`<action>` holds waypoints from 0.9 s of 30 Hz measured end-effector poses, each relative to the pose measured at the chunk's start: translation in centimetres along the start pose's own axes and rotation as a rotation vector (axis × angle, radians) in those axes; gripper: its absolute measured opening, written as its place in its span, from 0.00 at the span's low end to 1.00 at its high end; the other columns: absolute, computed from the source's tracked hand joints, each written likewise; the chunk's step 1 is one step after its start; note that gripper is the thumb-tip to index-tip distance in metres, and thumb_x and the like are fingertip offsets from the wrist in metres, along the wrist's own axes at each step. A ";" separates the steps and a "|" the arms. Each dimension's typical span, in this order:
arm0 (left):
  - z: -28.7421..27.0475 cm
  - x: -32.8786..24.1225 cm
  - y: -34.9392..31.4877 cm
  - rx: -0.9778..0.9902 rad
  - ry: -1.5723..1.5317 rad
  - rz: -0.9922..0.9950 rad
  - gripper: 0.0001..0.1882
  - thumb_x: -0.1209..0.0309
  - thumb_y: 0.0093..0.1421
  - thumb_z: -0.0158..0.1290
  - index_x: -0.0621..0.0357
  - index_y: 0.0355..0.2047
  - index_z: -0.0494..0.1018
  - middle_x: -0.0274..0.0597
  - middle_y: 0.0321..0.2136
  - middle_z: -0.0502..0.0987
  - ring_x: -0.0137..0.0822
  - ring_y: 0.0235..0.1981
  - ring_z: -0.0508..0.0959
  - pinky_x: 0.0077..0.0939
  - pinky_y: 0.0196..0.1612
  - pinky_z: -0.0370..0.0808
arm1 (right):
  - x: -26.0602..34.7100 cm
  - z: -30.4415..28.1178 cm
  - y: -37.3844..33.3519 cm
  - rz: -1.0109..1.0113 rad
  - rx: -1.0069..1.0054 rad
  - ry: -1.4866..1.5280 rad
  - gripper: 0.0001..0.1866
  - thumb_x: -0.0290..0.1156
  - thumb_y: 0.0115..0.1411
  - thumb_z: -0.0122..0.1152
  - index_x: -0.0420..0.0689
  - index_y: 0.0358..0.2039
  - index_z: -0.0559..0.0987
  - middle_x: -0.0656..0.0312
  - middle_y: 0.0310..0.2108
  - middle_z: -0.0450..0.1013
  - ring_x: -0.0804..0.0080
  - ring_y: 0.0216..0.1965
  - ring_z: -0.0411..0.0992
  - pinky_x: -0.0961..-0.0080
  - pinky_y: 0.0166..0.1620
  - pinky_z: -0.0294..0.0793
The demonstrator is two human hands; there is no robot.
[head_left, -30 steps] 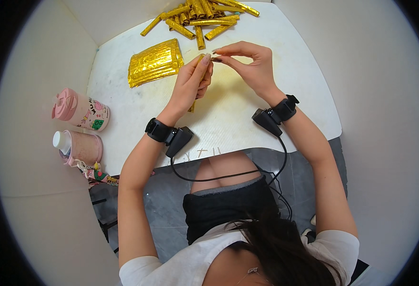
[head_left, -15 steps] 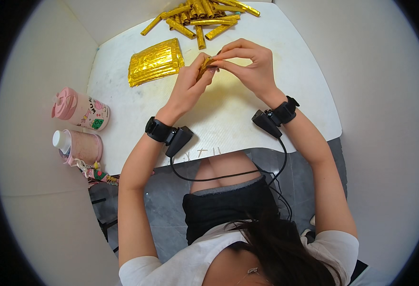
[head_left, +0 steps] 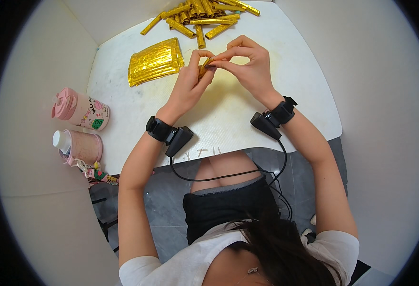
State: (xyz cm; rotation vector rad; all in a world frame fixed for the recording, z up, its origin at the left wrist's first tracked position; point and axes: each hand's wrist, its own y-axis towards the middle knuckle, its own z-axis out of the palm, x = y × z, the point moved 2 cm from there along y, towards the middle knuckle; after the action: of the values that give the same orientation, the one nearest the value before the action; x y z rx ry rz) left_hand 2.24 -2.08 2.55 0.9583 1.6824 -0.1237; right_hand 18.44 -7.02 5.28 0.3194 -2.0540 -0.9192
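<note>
gold foil piece [head_left: 202,71]: between the two hands, up over the middle of the white tabletop [head_left: 238,128]; narrow and shiny, maybe partly rolled, but fingers hide most of it so I can't tell its full shape
left hand [head_left: 190,76]: fingers curled around the foil piece, index arched over the top, so it's doing the holding
right hand [head_left: 250,69]: thumb and fingertips pinched together at the upper end of the foil; can't tell how hard they're squeezing
how it'd handle: light as anything I reckon, thin and bendy; probably a bit slick, and it looks like it'd crease easily
where to grab: I'd cradle the length in one hand and pinch just the end or edge with the other; squeeze the middle too hard and it'd likely flatten
gold foil stack [head_left: 155,62]: flat and wrinkly, just left of the left hand
gold tubes [head_left: 209,23]: loose heap at the far edge, pointing every which way; open ends showing on a few
pink-lidded tumbler [head_left: 93,112]: over by the left edge, a pink cup [head_left: 89,147] just nearer the person
</note>
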 end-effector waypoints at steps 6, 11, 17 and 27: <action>0.3 0.4 0.2 -0.016 0.029 -0.010 0.12 0.73 0.65 0.46 0.57 0.48 0.61 0.29 0.19 0.64 0.19 0.18 0.60 0.16 0.20 0.56 | -1.9 1.1 -0.3 0.133 0.074 0.259 0.08 0.29 0.48 0.71 0.45 0.31 0.85 0.61 0.33 0.71 0.74 0.31 0.73 0.78 0.35 0.71; -0.1 0.7 0.4 0.026 -0.006 -0.129 0.12 0.68 0.67 0.47 0.54 0.48 0.62 0.25 0.17 0.61 0.18 0.16 0.58 0.15 0.18 0.54 | -1.4 0.6 0.2 0.101 0.148 0.107 0.07 0.30 0.50 0.69 0.42 0.30 0.83 0.61 0.34 0.70 0.70 0.38 0.71 0.75 0.42 0.69; -0.6 1.8 0.1 0.302 -0.276 -0.488 0.15 0.54 0.67 0.48 0.50 0.30 0.67 0.20 0.13 0.55 0.16 0.12 0.52 0.16 0.14 0.48 | -1.9 0.1 0.4 0.071 0.107 0.063 0.09 0.31 0.49 0.70 0.42 0.29 0.81 0.62 0.35 0.69 0.68 0.39 0.69 0.75 0.43 0.68; -0.4 1.1 0.1 0.345 -0.332 -0.545 0.17 0.54 0.66 0.48 0.51 0.27 0.67 0.19 0.14 0.55 0.15 0.12 0.52 0.15 0.15 0.48 | -4.2 0.2 0.1 0.125 0.193 0.000 0.07 0.32 0.47 0.72 0.48 0.27 0.84 0.62 0.49 0.74 0.64 0.54 0.66 0.68 0.57 0.64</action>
State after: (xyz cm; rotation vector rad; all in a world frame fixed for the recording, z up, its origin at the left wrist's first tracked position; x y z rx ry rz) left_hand 1.98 -1.29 1.80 0.6532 1.5942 -0.9105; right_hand 20.89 -4.69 2.81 0.2896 -2.1408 -0.6472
